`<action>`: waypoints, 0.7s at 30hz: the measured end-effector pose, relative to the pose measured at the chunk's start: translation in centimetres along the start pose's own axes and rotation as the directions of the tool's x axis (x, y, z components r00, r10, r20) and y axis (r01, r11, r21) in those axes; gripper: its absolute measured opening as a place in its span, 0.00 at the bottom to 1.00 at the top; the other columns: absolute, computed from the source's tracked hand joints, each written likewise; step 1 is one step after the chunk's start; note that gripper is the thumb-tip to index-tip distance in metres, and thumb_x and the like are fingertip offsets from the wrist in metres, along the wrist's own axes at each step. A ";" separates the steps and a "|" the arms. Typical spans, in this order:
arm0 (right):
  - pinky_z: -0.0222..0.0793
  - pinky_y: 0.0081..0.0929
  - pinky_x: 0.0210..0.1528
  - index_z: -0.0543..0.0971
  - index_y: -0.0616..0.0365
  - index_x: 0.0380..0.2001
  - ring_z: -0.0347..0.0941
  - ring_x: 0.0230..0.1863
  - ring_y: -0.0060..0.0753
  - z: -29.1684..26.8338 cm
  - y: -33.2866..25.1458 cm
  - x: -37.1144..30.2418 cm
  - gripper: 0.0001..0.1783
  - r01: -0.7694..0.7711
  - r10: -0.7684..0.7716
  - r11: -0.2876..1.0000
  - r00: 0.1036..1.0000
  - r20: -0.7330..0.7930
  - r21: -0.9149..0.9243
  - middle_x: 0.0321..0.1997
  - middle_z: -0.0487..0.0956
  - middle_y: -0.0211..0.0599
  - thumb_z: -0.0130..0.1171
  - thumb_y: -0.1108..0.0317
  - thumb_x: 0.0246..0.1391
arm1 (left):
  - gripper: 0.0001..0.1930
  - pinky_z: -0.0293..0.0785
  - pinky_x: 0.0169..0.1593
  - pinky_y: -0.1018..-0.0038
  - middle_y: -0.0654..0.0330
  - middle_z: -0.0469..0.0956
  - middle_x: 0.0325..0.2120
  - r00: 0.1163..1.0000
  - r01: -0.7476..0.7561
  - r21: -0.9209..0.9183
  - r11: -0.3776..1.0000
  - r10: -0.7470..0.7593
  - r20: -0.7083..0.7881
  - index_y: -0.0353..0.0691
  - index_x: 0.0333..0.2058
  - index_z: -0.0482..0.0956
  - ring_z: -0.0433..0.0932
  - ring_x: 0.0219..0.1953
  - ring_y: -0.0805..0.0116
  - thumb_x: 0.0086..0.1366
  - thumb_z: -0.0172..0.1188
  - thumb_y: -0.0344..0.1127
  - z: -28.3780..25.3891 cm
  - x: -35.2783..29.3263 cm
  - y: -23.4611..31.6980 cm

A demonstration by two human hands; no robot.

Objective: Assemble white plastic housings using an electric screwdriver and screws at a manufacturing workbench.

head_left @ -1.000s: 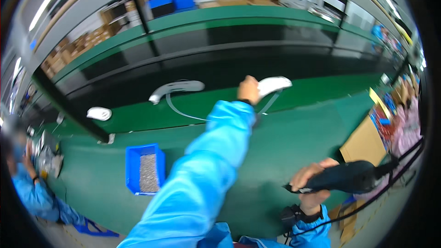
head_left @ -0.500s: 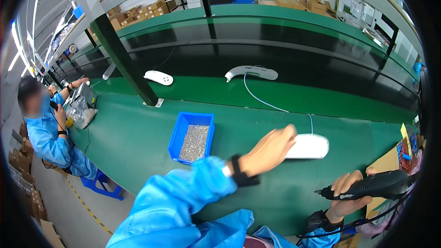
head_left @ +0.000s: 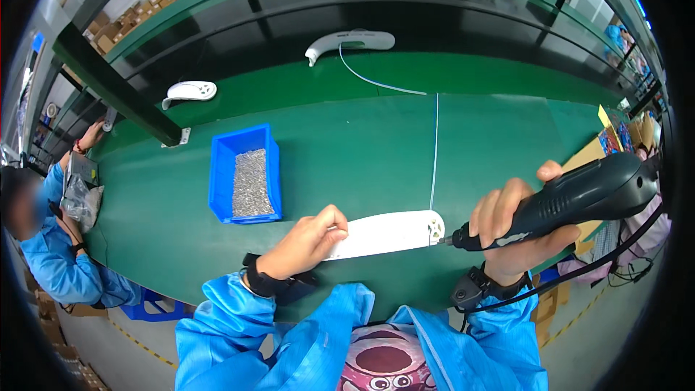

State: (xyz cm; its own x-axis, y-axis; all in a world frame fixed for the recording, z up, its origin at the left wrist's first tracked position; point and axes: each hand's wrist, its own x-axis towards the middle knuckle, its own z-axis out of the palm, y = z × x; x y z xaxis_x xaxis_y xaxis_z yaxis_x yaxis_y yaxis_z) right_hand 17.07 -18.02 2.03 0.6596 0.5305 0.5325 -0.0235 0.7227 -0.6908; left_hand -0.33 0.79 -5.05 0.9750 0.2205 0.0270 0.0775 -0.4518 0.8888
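A long white plastic housing (head_left: 387, 234) lies across the green bench in front of me, a blue-white cable (head_left: 435, 152) running up from its right end. My left hand (head_left: 310, 241) is closed over the housing's left end, thumb and fingers pinched on it. In my right hand (head_left: 515, 224) is a black electric screwdriver (head_left: 579, 201), held level with its tip pointing left. The tip is at the round, pierced right end of the housing; whether it touches a screw there is too small to tell. A blue bin (head_left: 274, 174) of small metal screws (head_left: 251, 185) stands beyond my left hand.
At the back, a curved white part (head_left: 362, 41) joins the cable, and another white part (head_left: 192, 91) lies further left. A green post (head_left: 116, 87) rises from the bench. A co-worker in blue (head_left: 61, 261) sits at left. Cardboard and packets (head_left: 612, 134) are at right.
The housing has come nearer and turned out straight, its cable now stretched. My left hand has moved to its left end. My right hand has brought the screwdriver up to its right end.
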 end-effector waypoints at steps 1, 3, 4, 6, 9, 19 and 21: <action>0.65 0.25 0.17 0.52 0.55 0.48 0.66 0.13 0.27 -0.1 -0.3 0.0 0.43 0.005 -0.005 1.000 1.000 -0.010 -0.006 0.16 0.67 0.35 0.40 0.28 0.44 | 0.02 0.68 0.29 0.74 0.58 0.71 0.24 0.999 -0.019 0.031 0.999 0.018 0.034 0.38 0.31 0.66 0.73 0.26 0.67 0.60 0.50 0.27 0.0 -0.1 -0.2; 0.65 0.25 0.17 0.52 0.55 0.49 0.66 0.13 0.27 -0.2 -0.4 0.2 0.43 0.015 -0.015 1.000 1.000 -0.022 0.000 0.16 0.67 0.35 0.40 0.28 0.44 | 0.03 0.68 0.33 0.72 0.58 0.72 0.24 0.998 -0.055 0.113 0.992 0.056 -0.002 0.38 0.30 0.66 0.73 0.28 0.62 0.57 0.51 0.24 -0.1 -0.2 -0.6; 0.65 0.25 0.18 0.52 0.55 0.49 0.66 0.13 0.27 -0.3 -0.4 0.2 0.43 0.035 -0.034 0.999 0.999 -0.021 0.019 0.16 0.67 0.35 0.40 0.29 0.45 | 0.05 0.68 0.35 0.70 0.57 0.72 0.25 0.996 -0.077 0.200 0.977 0.085 -0.030 0.37 0.29 0.66 0.73 0.29 0.60 0.55 0.52 0.24 0.0 0.0 -0.6; 0.66 0.26 0.19 0.52 0.55 0.50 0.67 0.14 0.28 -0.8 -0.2 0.1 0.43 0.030 -0.031 0.999 1.000 0.006 0.044 0.18 0.68 0.36 0.41 0.30 0.45 | 0.07 0.65 0.37 0.68 0.59 0.72 0.26 0.970 -0.169 0.301 0.939 0.212 -0.118 0.38 0.27 0.69 0.71 0.29 0.60 0.49 0.57 0.23 0.6 0.6 1.1; 0.68 0.28 0.22 0.52 0.55 0.50 0.68 0.16 0.31 -0.6 0.0 -0.1 0.43 0.065 -0.070 0.992 0.997 0.043 0.108 0.21 0.70 0.40 0.44 0.31 0.45 | 0.09 0.58 0.32 0.70 0.64 0.71 0.28 0.892 -0.321 0.535 0.782 0.440 -0.108 0.42 0.26 0.76 0.67 0.27 0.65 0.42 0.63 0.26 2.3 1.3 4.4; 0.69 0.32 0.27 0.50 0.52 0.53 0.70 0.19 0.35 -0.2 0.7 -0.7 0.37 -0.020 -0.016 0.991 0.964 0.265 0.132 0.23 0.70 0.41 0.47 0.38 0.50 | 0.08 0.57 0.48 0.66 0.68 0.73 0.26 0.915 -0.351 0.270 0.897 0.389 -0.104 0.44 0.27 0.78 0.70 0.32 0.70 0.45 0.64 0.27 5.9 2.2 5.2; 0.69 0.32 0.28 0.51 0.52 0.52 0.70 0.20 0.35 -0.2 1.0 -0.7 0.37 -0.013 -0.031 0.987 0.964 0.265 0.160 0.24 0.71 0.42 0.48 0.39 0.50 | 0.09 0.56 0.50 0.64 0.67 0.73 0.27 0.924 -0.325 0.269 0.907 0.365 -0.114 0.42 0.28 0.77 0.70 0.35 0.69 0.45 0.63 0.26 5.9 2.2 5.1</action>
State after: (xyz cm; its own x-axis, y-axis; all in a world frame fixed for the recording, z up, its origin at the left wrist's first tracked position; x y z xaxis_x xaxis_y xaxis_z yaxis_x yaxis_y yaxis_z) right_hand 16.76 -17.80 0.83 0.4374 0.6066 0.6639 -0.1521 0.7775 -0.6102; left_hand 3.43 -6.19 -3.13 0.9057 0.1372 0.4012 -0.1903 -0.7141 0.6737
